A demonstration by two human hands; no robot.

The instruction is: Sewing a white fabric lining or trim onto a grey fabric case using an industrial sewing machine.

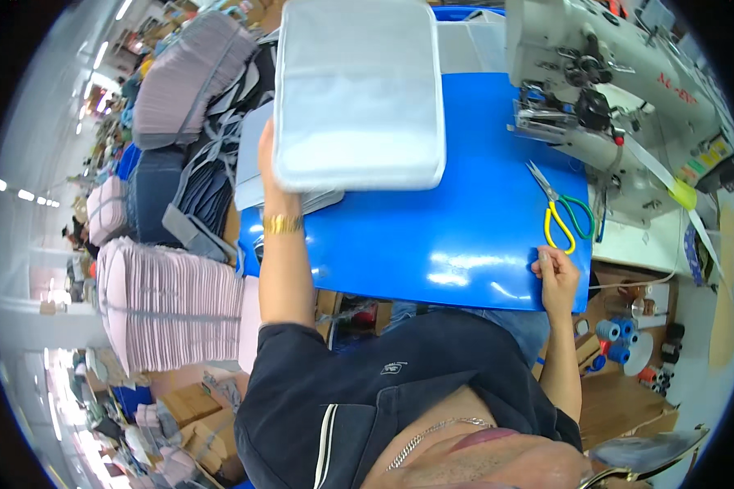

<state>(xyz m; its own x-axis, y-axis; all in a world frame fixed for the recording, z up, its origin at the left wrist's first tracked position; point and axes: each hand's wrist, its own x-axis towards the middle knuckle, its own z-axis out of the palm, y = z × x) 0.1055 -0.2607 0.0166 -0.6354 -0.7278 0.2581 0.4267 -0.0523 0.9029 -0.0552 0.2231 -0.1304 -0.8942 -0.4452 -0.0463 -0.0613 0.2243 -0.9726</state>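
Note:
My left hand grips the left edge of a pale grey-white rectangular panel with rounded corners and a raised, piped-looking rim. It is held up above the blue table, and most of the fingers are hidden behind it. Over at the right front of the table, my right hand is closed, its fingers curled together; whether anything small is between them I cannot make out. Just beyond that hand lie scissors with one yellow and one green handle, blades pointing away. Flat pale-grey pieces lie partly under the raised panel.
A sewing machine stands at the right, white tape hanging from it. The blue table surface spans the middle. Bundled pink stacks and dark fabric pieces crowd the left. Thread spools sit below right.

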